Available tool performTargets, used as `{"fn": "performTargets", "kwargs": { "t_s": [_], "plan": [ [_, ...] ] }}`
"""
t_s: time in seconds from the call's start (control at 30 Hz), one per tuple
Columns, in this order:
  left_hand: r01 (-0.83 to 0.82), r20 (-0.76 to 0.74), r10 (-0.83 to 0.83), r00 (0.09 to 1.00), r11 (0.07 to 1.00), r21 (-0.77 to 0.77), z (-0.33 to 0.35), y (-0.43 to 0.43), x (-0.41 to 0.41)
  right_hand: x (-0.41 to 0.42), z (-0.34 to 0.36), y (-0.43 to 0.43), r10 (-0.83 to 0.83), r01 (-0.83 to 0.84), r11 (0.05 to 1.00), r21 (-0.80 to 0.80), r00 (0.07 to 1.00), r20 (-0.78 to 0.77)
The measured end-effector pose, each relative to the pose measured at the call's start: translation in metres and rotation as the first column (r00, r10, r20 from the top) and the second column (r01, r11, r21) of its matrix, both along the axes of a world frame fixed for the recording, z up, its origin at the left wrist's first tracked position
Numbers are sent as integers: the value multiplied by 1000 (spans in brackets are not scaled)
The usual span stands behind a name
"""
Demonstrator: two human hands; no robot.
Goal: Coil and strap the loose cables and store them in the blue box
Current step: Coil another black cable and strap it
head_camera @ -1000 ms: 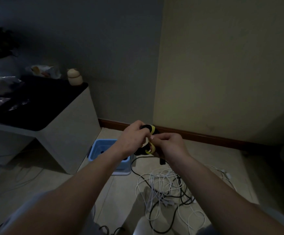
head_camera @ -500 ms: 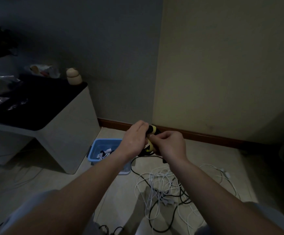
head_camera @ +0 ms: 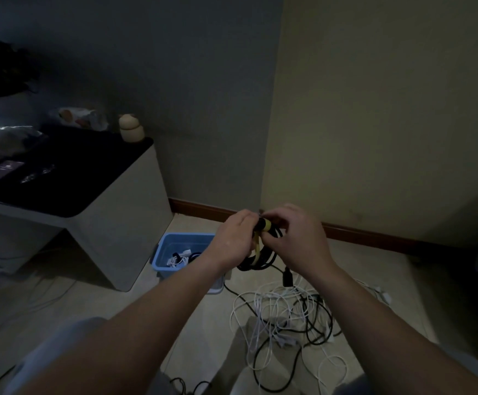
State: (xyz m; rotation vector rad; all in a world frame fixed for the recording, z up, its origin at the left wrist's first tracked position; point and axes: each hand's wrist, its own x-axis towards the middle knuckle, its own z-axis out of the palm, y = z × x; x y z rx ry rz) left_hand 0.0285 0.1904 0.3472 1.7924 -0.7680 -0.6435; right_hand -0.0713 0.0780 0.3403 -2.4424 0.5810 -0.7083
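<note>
Both hands are raised over the floor, close together. My left hand (head_camera: pixel 233 240) and my right hand (head_camera: pixel 296 238) pinch a coiled black cable (head_camera: pixel 263 256) with a yellow strap (head_camera: pixel 266 225) wrapped round its top; a loose yellow tail hangs down. The coil's plug (head_camera: pixel 287 277) dangles below. The blue box (head_camera: pixel 175 245) stands on the floor left of the hands and holds white and black coiled cables. A tangle of loose white and black cables (head_camera: pixel 286 317) lies on the floor under my right forearm.
A white cabinet with a dark top (head_camera: pixel 98 201) stands left of the box, carrying a small beige jar (head_camera: pixel 131 128), a bag and a phone. Two walls meet in a corner behind the hands, with a brown skirting board (head_camera: pixel 374 238). Thin cables trail at far left.
The hands have shifted slightly right with the coil. The yellow strap now shows as one band at the coil's top with a tail hanging, and more of the black coil is visible below.
</note>
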Motion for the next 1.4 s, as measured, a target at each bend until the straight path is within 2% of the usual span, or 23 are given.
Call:
{"fn": "performTargets", "kwargs": {
  "t_s": [0.1,0.3,0.4,0.5,0.6,0.8,1.0,1.23,1.4],
  "plan": [
    [-20,-108,19,994,1000,-12,2,1,1,1,-1,1,6,-5,999,-42,999,35],
    [-54,-123,50,991,998,-29,1,3,1,2,-1,-1,54,-50,997,-65,997,57],
    [-42,-95,39,995,999,-29,2,3,1,1,0,-3,67,-63,996,-67,995,73],
    [-6,28,6,1000,1000,18,1,4,2,0,1,-3,89,-85,995,-56,993,71],
    [-34,107,30,994,999,31,1,4,2,-1,2,-2,99,-97,995,-31,992,81],
    [-165,-52,162,985,984,-60,3,1,-6,0,2,-5,92,-95,995,24,992,85],
    [-191,-60,186,981,977,-91,4,1,-9,0,2,-8,93,-114,970,212,990,106],
    [-190,-21,189,982,976,-107,3,-1,-9,0,5,-7,114,-120,974,193,993,43],
    [-173,-16,172,985,975,-139,4,1,-9,-1,8,-6,144,-153,951,269,988,51]
  ]
}}
